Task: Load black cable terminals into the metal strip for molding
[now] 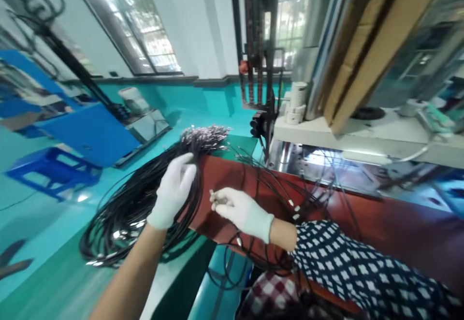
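The white-gloved left hand [173, 190] grasps a big bundle of thin black wires [145, 199]. At three o'clock, the white-gloved right hand [241, 211] pinches small metal wire tips [212, 196]. No writing can be read.

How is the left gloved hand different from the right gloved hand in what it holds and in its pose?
The left white-gloved hand wraps around the thick bundle of black cables, while the right white-gloved hand pinches one small metal cable end. The left forearm is bare; the right arm has a dark sleeve with white checks. The left grip is a whole-hand clasp, the right a fingertip pinch. Both wear white gloves.
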Action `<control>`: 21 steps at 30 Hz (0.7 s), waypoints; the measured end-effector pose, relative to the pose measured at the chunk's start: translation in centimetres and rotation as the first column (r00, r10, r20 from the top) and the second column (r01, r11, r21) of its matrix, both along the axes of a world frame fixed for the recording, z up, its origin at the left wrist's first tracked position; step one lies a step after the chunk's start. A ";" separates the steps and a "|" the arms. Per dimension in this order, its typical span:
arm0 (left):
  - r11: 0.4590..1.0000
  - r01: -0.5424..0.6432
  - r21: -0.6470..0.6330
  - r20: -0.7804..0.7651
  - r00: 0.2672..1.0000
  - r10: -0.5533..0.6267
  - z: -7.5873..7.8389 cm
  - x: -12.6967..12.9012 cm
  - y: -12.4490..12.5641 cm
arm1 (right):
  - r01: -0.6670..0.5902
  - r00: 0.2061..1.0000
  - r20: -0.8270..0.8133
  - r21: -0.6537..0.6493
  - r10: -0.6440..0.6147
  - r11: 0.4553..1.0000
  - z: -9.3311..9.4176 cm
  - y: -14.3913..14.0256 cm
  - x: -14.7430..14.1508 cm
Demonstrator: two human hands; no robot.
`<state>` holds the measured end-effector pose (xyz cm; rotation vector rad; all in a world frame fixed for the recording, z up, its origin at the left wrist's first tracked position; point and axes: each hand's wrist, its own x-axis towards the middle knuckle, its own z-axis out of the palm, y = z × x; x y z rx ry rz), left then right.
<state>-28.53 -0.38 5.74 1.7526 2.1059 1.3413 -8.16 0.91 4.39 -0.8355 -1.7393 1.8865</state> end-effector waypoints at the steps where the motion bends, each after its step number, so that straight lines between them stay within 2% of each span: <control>1: 0.993 0.104 -0.062 0.054 0.993 -0.101 -0.9 1.3 -0.8 | 0.007 1.000 0.017 0.139 -0.010 0.990 1.0 0.2 1.8; 3: 0.958 0.238 -0.160 0.149 0.965 -0.215 -2.1 3.4 -2.3 | 0.069 0.992 0.073 0.356 -0.101 0.932 2.6 0.7 5.9; 4: 0.945 0.266 -0.189 0.178 0.956 -0.234 -2.5 4.1 -2.8 | 0.107 0.981 0.102 0.424 -0.165 0.899 3.1 1.0 8.1; 6: 0.936 0.283 -0.210 0.215 0.947 -0.238 -3.1 4.9 -3.3 | 0.187 0.946 0.149 0.481 -0.289 0.857 3.3 1.3 13.0; 8: 0.942 0.266 -0.204 0.217 0.951 -0.221 -3.5 5.3 -3.5 | 0.259 0.907 0.189 0.452 -0.375 0.854 2.4 0.7 18.0; 11: 0.955 0.244 -0.169 0.153 0.964 -0.219 -3.7 6.5 -3.5 | 0.339 0.866 0.237 0.367 -0.440 0.866 -0.2 -1.8 24.8; 13: 0.947 0.295 -0.125 0.110 0.953 -0.282 -3.3 8.4 -3.0 | 0.402 0.801 0.297 0.378 -0.520 0.834 -2.1 -3.6 28.4; 15: 0.904 0.418 -0.091 0.091 0.907 -0.410 -2.4 11.4 -1.9 | 0.482 0.698 0.342 0.425 -0.629 0.766 -3.6 -4.8 30.8; 18: 0.766 0.637 -0.088 0.140 0.769 -0.624 -1.2 17.5 1.6 | 0.555 0.573 0.359 0.491 -0.736 0.672 -5.0 -4.6 32.3; 19: 0.733 0.676 -0.079 0.232 0.727 -0.646 -1.0 19.8 3.3 | 0.570 0.548 0.368 0.492 -0.751 0.657 -5.2 -4.2 32.2; 21: 0.698 0.714 -0.055 0.468 0.636 -0.614 -1.0 24.5 7.1 | 0.597 0.513 0.407 0.464 -0.756 0.655 -5.6 -3.4 31.2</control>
